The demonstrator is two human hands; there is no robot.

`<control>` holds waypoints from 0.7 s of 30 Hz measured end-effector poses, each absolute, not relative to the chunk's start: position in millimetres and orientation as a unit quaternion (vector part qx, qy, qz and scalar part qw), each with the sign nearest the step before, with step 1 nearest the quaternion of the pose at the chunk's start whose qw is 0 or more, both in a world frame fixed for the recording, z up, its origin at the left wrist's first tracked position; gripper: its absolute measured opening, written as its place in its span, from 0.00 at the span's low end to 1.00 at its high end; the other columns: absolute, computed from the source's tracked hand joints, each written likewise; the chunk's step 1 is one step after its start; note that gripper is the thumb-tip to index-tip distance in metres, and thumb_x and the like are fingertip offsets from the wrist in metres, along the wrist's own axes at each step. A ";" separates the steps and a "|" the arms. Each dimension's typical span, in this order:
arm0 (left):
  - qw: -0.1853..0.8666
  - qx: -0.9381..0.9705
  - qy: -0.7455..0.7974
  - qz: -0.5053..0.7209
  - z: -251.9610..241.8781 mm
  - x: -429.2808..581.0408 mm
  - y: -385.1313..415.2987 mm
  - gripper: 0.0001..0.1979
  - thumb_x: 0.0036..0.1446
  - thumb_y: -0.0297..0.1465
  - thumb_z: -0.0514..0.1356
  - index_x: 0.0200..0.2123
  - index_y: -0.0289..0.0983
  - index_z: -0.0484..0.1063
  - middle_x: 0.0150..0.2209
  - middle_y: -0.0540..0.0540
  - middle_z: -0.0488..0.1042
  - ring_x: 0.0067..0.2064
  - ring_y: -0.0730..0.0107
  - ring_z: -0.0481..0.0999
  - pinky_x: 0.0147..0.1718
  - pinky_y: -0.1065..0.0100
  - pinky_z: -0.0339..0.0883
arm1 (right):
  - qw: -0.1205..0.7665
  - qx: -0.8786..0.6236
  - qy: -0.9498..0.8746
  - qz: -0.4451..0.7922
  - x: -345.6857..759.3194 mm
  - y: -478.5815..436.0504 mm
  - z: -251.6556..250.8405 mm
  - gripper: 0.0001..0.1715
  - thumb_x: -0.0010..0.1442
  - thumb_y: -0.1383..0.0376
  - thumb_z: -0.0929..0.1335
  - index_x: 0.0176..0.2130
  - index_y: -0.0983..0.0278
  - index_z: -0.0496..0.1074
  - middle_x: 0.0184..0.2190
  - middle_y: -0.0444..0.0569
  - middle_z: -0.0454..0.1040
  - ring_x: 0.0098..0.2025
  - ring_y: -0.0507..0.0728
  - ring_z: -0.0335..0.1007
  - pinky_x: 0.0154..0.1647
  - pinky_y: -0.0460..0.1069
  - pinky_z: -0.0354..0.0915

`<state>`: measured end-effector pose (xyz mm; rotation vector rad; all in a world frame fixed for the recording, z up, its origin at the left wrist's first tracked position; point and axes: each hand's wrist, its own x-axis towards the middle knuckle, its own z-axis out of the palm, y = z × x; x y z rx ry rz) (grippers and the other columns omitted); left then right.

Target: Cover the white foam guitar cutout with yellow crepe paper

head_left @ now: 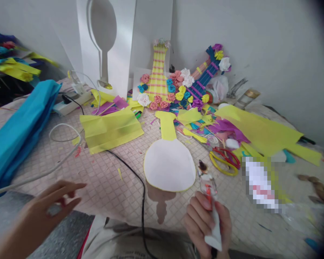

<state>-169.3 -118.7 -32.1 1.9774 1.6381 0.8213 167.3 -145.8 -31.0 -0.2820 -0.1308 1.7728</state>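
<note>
A guitar-shaped cutout [169, 165] lies flat on the table, its round body white and its neck covered in yellow paper. Just right of the body, my right hand [206, 225] is wrapped round a white glue gun [216, 230] with some red on it, its dark, stained tip pointing away from me. My left hand [61, 198] hovers at the table's front left edge, fingers apart and holding nothing. Beyond the glue gun are scissors [224, 162] with yellow and red handles. A yellow crepe sheet [112, 130] lies left of the cutout.
Two decorated paper guitars, one yellow [159, 77] and one blue [205, 81], lean at the back. A black cable [143, 190] crosses the table's front. A blue crepe roll [24, 133] lies left; yellow sheets [256, 126] and scraps lie right. A glass jar [247, 99] stands behind.
</note>
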 end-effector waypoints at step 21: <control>0.459 0.644 0.385 0.476 -21.3 -6.9 -77.3 0.03 0.50 0.28 0.61 0.26 0.38 0.75 0.23 0.50 0.68 0.26 0.76 0.66 0.25 0.73 0.60 | 0.607 -0.125 -0.076 0.781 169.5 -159.6 -24.9 0.11 0.53 0.58 0.67 0.26 0.64 0.68 0.14 0.34 0.46 0.14 0.44 0.36 0.17 0.41 0.47</control>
